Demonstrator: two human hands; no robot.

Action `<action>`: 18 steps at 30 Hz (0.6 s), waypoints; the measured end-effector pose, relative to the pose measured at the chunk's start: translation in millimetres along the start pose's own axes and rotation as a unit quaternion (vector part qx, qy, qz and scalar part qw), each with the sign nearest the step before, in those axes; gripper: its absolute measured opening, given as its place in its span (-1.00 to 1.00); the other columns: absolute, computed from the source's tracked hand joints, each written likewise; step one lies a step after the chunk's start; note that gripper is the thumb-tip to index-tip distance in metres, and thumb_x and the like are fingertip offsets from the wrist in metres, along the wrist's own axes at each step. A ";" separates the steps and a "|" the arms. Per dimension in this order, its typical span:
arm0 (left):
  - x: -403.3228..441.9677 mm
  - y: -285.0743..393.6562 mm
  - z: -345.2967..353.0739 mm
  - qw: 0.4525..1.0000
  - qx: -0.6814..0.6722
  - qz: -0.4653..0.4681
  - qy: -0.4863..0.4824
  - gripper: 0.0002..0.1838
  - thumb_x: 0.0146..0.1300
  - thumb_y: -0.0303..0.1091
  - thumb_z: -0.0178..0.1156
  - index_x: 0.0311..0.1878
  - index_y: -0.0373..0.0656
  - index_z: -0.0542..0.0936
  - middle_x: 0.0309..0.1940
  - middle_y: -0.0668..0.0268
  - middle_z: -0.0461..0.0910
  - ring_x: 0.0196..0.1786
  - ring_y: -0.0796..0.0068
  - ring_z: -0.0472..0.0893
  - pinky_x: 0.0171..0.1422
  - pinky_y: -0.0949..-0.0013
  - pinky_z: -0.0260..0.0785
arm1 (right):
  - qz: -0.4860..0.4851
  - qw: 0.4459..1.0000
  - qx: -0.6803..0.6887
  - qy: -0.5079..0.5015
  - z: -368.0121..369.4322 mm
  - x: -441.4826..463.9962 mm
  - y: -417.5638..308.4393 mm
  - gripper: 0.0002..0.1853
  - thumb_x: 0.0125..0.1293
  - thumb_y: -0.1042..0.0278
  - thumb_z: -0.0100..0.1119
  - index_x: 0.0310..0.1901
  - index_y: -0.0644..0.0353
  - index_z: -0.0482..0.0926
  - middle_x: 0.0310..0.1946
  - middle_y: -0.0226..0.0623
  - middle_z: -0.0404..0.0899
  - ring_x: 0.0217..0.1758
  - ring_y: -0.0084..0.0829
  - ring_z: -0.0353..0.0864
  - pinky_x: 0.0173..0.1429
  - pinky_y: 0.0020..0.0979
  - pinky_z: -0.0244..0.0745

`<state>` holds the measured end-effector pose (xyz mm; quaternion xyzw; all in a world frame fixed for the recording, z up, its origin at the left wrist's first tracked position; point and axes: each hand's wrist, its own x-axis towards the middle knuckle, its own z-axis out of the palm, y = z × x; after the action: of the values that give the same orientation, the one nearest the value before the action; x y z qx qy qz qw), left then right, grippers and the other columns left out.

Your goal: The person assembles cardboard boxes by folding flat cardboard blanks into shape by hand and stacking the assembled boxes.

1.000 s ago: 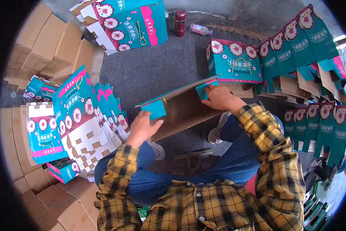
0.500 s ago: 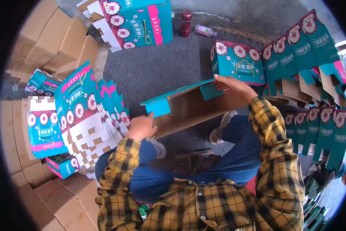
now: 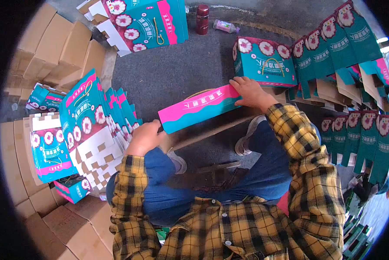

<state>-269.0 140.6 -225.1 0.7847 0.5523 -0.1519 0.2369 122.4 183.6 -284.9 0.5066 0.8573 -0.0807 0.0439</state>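
A teal and pink gift box (image 3: 198, 109) of printed cardboard sits tilted between my knees. Its pink-edged panel lies across the top, and part of the bare brown inside shows along the near edge. My left hand (image 3: 146, 138) closes around the box's left corner, its fingertips partly hidden. At the opposite end, my right hand (image 3: 253, 94) grips the right corner, thumb over the near edge and fingers on the far side. Part of a yellow cord handle (image 3: 201, 93) shows behind the far edge.
Flat printed cartons (image 3: 84, 117) lean in a stack at left, beside brown boxes (image 3: 75, 54). A finished-looking gift box (image 3: 266, 63) stands ahead right, near rows of open cartons (image 3: 328, 56). A dark red flask (image 3: 202, 19) and a plastic bottle (image 3: 226, 26) are at the back.
The box's top panel has folded down over the opening, showing its pink and teal face and covering the small side flaps. Both hands have shifted to the box's end corners.
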 end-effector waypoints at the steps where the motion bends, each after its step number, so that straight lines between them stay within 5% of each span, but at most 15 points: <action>1: 3.9 7.1 -3.6 0.998 -0.066 0.002 -0.007 -0.55 0.18 -0.05 0.22 -0.12 -0.33 0.56 -0.27 -0.08 0.64 -0.13 -0.05 0.63 -0.01 0.02 0.45 | 0.001 1.000 -0.014 -0.013 3.9 3.2 -2.5 -0.07 -0.15 -0.05 0.51 0.20 0.32 0.33 0.04 -0.08 0.43 0.18 -0.08 0.42 0.12 -0.16 0.49; 3: 8.9 20.5 -0.5 0.991 -0.130 0.007 -0.014 -0.55 0.22 -0.07 0.19 -0.09 -0.33 0.54 -0.25 -0.07 0.63 -0.11 -0.07 0.62 0.00 0.02 0.44 | 0.005 0.999 -0.028 -0.025 10.5 4.8 -6.7 -0.07 -0.16 -0.03 0.52 0.21 0.31 0.33 0.04 -0.11 0.42 0.17 -0.11 0.42 0.10 -0.18 0.51; 5: 20.3 25.6 26.0 0.960 -0.270 0.017 0.072 -0.62 0.28 -0.14 0.17 0.00 -0.24 0.54 -0.42 -0.01 0.60 -0.42 0.03 0.61 -0.28 0.22 0.48 | 0.005 0.997 -0.080 -0.017 14.3 3.8 -8.7 -0.03 -0.17 -0.05 0.52 0.25 0.29 0.30 0.04 -0.17 0.42 0.12 -0.14 0.43 0.06 -0.20 0.53; 7: 27.6 20.8 50.7 0.955 -0.287 0.041 0.059 -0.46 0.28 -0.09 0.17 0.18 -0.30 0.42 -0.43 -0.03 0.62 -0.39 0.01 0.63 -0.32 0.16 0.48 | 0.005 0.996 -0.088 0.010 18.5 1.4 -8.8 -0.05 -0.16 -0.04 0.51 0.24 0.29 0.30 0.02 -0.18 0.43 0.11 -0.15 0.43 0.04 -0.21 0.53; 9: 22.7 22.7 59.8 0.994 -0.036 0.026 0.095 -0.24 0.27 -0.03 0.17 0.32 -0.42 0.20 -0.37 -0.06 0.64 -0.32 0.01 0.67 -0.34 0.11 0.48 | 0.005 0.995 -0.095 0.036 19.4 -0.6 -7.9 -0.06 -0.15 -0.04 0.51 0.24 0.28 0.31 0.01 -0.19 0.43 0.10 -0.16 0.43 0.02 -0.21 0.54; 10: 21.4 26.5 51.9 0.999 -0.002 -0.031 -0.009 -0.05 0.24 0.02 0.19 0.41 -0.49 -0.04 -0.28 -0.13 0.64 -0.24 0.00 0.68 -0.29 0.09 0.50 | -0.002 0.996 -0.075 0.039 18.2 -1.0 -6.5 -0.07 -0.15 -0.03 0.51 0.22 0.28 0.31 0.01 -0.18 0.43 0.10 -0.15 0.44 0.02 -0.22 0.54; 15: 17.8 22.2 55.7 0.996 -0.011 -0.087 0.020 0.22 0.03 0.21 0.32 0.42 -0.55 -0.09 -0.33 -0.03 0.66 -0.27 0.05 0.69 -0.28 0.12 0.53 | 0.035 0.998 -0.056 0.005 -9.2 -5.7 0.8 -0.21 -0.07 -0.13 0.44 0.07 0.31 0.42 -0.09 -0.11 0.53 -0.01 -0.13 0.57 -0.02 -0.20 0.56; 17: 17.1 21.4 54.5 0.993 -0.033 -0.115 0.008 0.28 -0.01 0.24 0.34 0.40 -0.60 -0.10 -0.33 -0.03 0.66 -0.27 0.06 0.70 -0.28 0.13 0.53 | 0.191 0.977 0.000 -0.094 -32.5 -7.6 8.5 -0.28 0.03 -0.27 0.29 -0.08 0.34 0.52 -0.22 -0.04 0.63 -0.13 -0.13 0.66 -0.06 -0.18 0.58; 18: 18.3 19.3 58.1 0.993 -0.018 -0.114 0.006 0.26 -0.04 0.26 0.35 0.37 -0.63 -0.02 -0.31 -0.04 0.66 -0.25 0.06 0.70 -0.26 0.14 0.54 | 0.199 0.978 0.005 -0.061 -28.5 -12.1 23.8 -0.21 0.15 -0.42 0.08 -0.13 0.37 0.57 -0.32 -0.01 0.67 -0.20 -0.14 0.70 -0.08 -0.15 0.58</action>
<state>-243.2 118.4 -279.3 0.7133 0.6419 -0.1635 0.2292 149.2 189.6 -257.2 0.6614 0.7347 -0.1051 0.1084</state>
